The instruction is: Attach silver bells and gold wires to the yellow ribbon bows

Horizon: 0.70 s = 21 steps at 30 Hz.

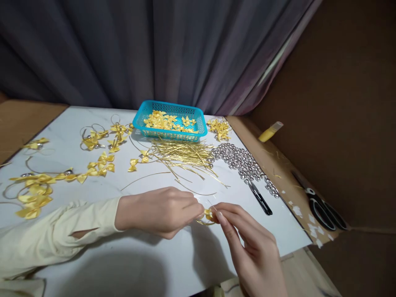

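Head view: low in the frame, left hand (161, 212) reaching in from the left in a pale sleeve (52, 235), fingers (193, 208) pinched on a small yellow bow (208, 214) with a thin gold wire loop (204, 222) curling beneath it. Right hand (250, 243) coming up from the lower right, fingers (221, 216) likewise pinched on the same bow, both hands meeting just above the white tabletop (154, 264) at lower centre. Further up, at centre, a loose heap of gold wire strands (182, 156); behind it a turquoise basket (170, 132) holding more yellow bows. Right of the strands, a spread of silver beads (241, 163), with small black snips (260, 198) lying at its lower end. Along the left side of the frame, finished bows strung on wire (37, 189) and scattered single ones. Beyond the tabletop's right edge, on brown board, black scissors (321, 208) among white scraps, and a yellow tube (270, 132) higher up. Dark curtain (154, 49) across the top.
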### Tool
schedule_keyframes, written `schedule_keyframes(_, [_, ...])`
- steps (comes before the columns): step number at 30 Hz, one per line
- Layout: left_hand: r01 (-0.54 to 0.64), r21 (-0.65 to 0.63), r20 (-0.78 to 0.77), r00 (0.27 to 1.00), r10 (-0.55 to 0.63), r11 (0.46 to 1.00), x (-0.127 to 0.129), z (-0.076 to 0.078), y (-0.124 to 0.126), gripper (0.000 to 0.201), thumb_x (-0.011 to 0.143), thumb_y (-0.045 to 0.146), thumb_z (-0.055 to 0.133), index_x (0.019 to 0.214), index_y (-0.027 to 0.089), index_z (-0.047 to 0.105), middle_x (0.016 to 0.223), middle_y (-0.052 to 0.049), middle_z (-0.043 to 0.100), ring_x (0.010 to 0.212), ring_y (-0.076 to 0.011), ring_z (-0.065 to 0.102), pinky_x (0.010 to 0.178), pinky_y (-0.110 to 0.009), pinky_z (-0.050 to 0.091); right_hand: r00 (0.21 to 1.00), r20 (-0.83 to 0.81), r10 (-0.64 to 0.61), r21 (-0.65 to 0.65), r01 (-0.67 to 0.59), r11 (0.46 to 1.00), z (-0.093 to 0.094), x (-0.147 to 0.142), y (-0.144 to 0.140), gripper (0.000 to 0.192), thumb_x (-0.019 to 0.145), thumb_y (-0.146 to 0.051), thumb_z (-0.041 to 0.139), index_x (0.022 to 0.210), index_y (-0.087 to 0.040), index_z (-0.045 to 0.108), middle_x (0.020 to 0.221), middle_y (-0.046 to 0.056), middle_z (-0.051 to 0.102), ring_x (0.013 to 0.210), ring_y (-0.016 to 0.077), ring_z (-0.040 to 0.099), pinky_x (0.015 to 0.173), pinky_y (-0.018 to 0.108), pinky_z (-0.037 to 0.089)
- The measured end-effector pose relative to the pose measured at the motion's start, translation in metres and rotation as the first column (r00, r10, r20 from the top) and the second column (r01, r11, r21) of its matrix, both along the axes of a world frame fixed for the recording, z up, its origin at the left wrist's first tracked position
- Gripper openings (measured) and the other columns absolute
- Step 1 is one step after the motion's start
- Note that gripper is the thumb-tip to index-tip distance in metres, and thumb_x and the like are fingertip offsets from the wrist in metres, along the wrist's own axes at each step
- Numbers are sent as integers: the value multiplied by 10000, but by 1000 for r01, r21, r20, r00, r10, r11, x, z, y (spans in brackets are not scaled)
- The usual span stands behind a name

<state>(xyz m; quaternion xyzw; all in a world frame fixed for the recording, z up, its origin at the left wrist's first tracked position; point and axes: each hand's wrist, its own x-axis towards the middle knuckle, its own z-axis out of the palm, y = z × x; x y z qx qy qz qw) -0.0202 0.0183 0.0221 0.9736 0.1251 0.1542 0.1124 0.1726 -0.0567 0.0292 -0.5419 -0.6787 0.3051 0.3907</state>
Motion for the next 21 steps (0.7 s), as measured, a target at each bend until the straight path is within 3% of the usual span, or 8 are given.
schedule_keyframes(6, [11, 91, -22, 1000, -9, 996, 0, -1, -2, 186, 842, 64, 365, 757, 127, 518, 657, -53, 529, 564, -164, 416, 496, -290, 350, 999, 41, -4, 65, 1, 998, 0, 2, -4, 140, 869, -143, 487, 837, -173, 620, 951, 80, 613, 839, 149, 587, 736, 204, 470])
schedule_keyframes(9, [4, 59, -10, 1000, -4, 998, 1, 0, -2, 168, 841, 66, 381, 782, 118, 529, 675, -55, 539, 585, -166, 435, 512, -291, 369, 999, -5, 41, -33, -42, 999, 3, 3, -4, 173, 878, -168, 477, 786, -175, 623, 931, 73, 616, 808, 144, 592, 676, 190, 466])
schedule_keyframes(13, [13, 2, 81, 997, -13, 1000, 1, 2, 0, 198, 871, 89, 350, 817, 109, 539, 686, -64, 563, 583, -163, 457, 516, -285, 391, 979, -202, 39, -173, -75, 982, 6, 0, 0, 226, 871, -211, 503, 695, -179, 640, 840, 52, 634, 785, 150, 599, 681, 200, 460])
schedule_keyframes(16, [-15, -55, 207, 978, 26, 998, 1, 2, 1, 212, 903, 122, 323, 856, 110, 530, 667, -53, 561, 576, -148, 472, 526, -261, 415, 908, -416, -54, -245, -55, 968, 0, -4, 4, 251, 857, -228, 529, 648, -179, 659, 808, 48, 638, 769, 156, 589, 684, 226, 460])
schedule_keyframes(21, [-38, -188, 337, 936, 101, 981, 2, -1, 2, 184, 903, 116, 332, 872, 122, 514, 669, -41, 565, 586, -125, 495, 565, -232, 440, 732, -669, -127, -368, -178, 913, -17, -11, 6, 226, 834, -282, 560, 704, -164, 702, 757, 58, 631, 701, 164, 572, 677, 283, 470])
